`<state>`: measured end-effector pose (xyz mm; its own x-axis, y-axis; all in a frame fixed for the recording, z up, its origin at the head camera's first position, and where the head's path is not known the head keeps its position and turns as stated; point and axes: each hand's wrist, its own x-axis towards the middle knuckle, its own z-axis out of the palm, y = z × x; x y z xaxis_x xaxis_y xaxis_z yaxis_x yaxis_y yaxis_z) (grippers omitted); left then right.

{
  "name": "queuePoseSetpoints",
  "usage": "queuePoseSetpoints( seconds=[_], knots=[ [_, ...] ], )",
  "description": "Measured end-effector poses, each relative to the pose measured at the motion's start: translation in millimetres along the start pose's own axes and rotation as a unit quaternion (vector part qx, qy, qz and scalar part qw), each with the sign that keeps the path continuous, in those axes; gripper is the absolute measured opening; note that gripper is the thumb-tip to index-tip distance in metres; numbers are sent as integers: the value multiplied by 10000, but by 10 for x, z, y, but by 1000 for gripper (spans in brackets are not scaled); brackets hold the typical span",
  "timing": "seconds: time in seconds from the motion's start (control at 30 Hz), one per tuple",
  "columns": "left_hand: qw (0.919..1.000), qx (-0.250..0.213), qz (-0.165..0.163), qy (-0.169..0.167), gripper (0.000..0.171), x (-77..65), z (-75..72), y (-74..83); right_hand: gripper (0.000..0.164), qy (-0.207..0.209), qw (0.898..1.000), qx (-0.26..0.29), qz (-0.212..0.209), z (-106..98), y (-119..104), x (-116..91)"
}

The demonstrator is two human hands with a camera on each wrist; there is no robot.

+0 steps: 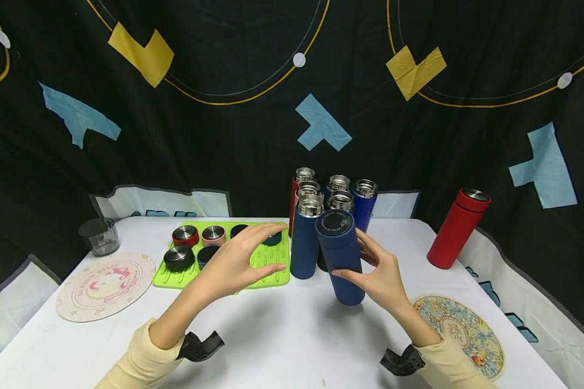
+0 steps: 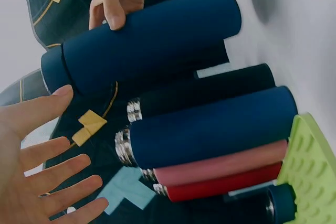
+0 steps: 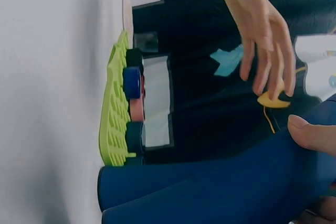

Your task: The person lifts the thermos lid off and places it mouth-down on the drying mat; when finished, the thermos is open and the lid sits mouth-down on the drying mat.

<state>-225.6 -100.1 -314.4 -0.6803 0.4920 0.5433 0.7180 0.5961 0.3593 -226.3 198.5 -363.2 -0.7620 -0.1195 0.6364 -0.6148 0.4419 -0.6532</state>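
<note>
My right hand (image 1: 382, 276) grips a dark blue thermos bottle (image 1: 345, 265) round its body, thumb on the near side. A round black-topped lid (image 1: 335, 222) is on it, and the bottle leans a little, held before a group of lidless bottles. My left hand (image 1: 236, 259) hovers left of it with fingers spread and nothing in them; the left wrist view shows its thumb (image 2: 50, 106) near the lid end. Behind stand several open-necked bottles, among them a blue one (image 1: 305, 246), a brighter blue one (image 1: 365, 202) and, in the left wrist view, a pink one (image 2: 226, 161).
A green ribbed mat (image 1: 272, 278) at the left carries several lids, including a black one (image 1: 179, 259) and a red one (image 1: 185, 235). A lidded red bottle (image 1: 457, 229) stands at the right. Also here are a clear cup (image 1: 99, 237), a pink round mat (image 1: 105, 287) and a patterned round mat (image 1: 484, 327).
</note>
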Motion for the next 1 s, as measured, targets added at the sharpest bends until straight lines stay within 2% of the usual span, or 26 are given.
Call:
queuePoseSetpoints(
  seconds=[0.13, 0.23, 0.37, 0.6, 0.73, 1.0],
  knots=[
    [9998, -175, 115, 13, 73, 55, 15, 62, 84, -234, 9993, -7, -295, 63, -233, 22],
    [9993, -322, 213, -7, 74, 82, 14, 102, 83, -388, 9976, 37, -574, 126, -276, 41],
    [9977, -571, 362, -42, 75, 104, 9, 118, 87, -599, 9938, 129, -928, 225, -82, 61],
    [9953, -835, 496, -61, 77, 124, 3, 116, 85, -913, 9860, 66, -1392, 304, -85, 111],
    [9930, -1022, 563, -171, 77, 116, 0, 108, 84, -1055, 9822, -111, -1551, 324, -98, 129],
    [9898, -1200, 616, -450, 73, 73, -17, 118, 86, -1373, 9761, -598, -1575, 310, -138, 143]
  ],
)
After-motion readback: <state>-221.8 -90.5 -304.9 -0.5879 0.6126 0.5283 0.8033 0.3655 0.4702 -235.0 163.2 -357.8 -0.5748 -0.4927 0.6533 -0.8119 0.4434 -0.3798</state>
